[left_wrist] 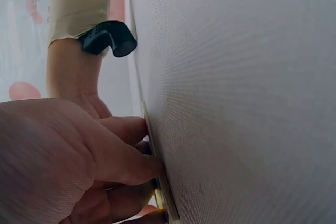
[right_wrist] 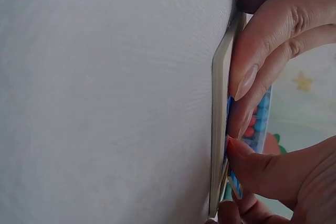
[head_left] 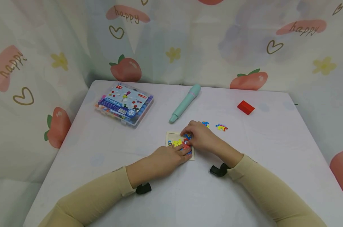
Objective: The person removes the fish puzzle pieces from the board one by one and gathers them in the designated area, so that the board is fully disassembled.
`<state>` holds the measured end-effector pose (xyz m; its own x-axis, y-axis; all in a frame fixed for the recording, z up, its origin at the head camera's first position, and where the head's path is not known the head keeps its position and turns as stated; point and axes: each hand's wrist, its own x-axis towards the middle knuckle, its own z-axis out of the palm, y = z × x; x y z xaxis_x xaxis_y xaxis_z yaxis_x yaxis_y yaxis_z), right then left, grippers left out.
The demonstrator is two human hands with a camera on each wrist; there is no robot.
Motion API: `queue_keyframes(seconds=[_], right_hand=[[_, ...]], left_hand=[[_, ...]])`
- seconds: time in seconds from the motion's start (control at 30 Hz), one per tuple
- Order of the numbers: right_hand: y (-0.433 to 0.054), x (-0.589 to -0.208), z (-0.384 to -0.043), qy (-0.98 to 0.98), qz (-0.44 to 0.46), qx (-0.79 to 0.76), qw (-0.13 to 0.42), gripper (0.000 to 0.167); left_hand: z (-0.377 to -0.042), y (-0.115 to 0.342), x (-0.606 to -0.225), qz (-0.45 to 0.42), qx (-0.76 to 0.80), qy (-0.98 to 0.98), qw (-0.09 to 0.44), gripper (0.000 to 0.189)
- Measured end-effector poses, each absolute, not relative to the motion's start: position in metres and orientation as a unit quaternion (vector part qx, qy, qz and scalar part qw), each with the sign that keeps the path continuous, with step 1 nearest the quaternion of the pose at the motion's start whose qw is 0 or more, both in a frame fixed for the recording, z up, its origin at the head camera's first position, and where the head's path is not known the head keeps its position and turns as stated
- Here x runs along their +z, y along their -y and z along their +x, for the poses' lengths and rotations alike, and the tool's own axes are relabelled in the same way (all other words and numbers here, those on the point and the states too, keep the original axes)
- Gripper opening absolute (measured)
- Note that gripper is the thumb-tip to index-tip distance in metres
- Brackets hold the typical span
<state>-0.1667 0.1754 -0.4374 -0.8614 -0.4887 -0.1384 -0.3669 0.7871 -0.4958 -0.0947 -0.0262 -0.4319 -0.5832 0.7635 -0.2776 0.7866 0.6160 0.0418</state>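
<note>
A small wooden jigsaw tray (head_left: 173, 136) lies on the table between the hands, partly filled with yellow, red and blue pieces. My left hand (head_left: 165, 160) reaches over its near side, fairly straight fingers resting on the red and blue pieces. At the right side, my right hand (head_left: 202, 136) bends over the tray. In the right wrist view its thumb and fingers pinch a blue-edged puzzle piece (right_wrist: 234, 183), tilted up from the tray. Fingers hide much of the picture. Just beyond the right hand lie two loose pieces, a blue one (head_left: 206, 124) and a yellow-red one (head_left: 221, 127).
A clear plastic case (head_left: 124, 102) of colourful parts sits at the back left. A mint-green pen-shaped object (head_left: 185, 103) lies behind the tray, and a red block (head_left: 246, 107) rests at the back right. Printed curtains hang around the white table (head_left: 117, 201).
</note>
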Motion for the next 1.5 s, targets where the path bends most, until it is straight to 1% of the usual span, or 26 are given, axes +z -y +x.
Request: queue_keyframes(seconds=[0.27, 0.5, 0.83, 1.03, 1.23, 1.33, 1.5], right_hand=[[-0.177, -0.437, -0.165, -0.929, -0.231, -0.262, 0.126, 0.031], [-0.179, -0.435, -0.165, -0.918, -0.229, -0.306, 0.109, 0.030], [-0.182, -0.432, -0.167, -0.926, -0.174, -0.306, 0.134, 0.019], [-0.185, -0.429, -0.167, -0.920, -0.169, -0.325, 0.138, 0.021], [-0.193, -0.423, -0.168, -0.909, -0.136, -0.360, 0.163, 0.021], [-0.201, -0.420, -0.168, -0.901, -0.113, -0.381, 0.175, 0.021], [-0.222, -0.416, -0.167, -0.899, -0.083, -0.392, 0.176, 0.020]], left_hand=[[-0.094, 0.026, -0.431, 0.434, -0.042, -0.889, 0.143, 0.059], [-0.096, 0.027, -0.432, 0.435, -0.033, -0.888, 0.148, 0.059], [-0.095, 0.026, -0.432, 0.431, -0.034, -0.890, 0.144, 0.059], [-0.095, 0.026, -0.431, 0.433, -0.033, -0.888, 0.149, 0.059], [-0.097, 0.026, -0.431, 0.429, -0.030, -0.888, 0.160, 0.060], [-0.097, 0.026, -0.430, 0.427, -0.030, -0.889, 0.165, 0.060], [-0.097, 0.025, -0.430, 0.426, -0.028, -0.888, 0.174, 0.061]])
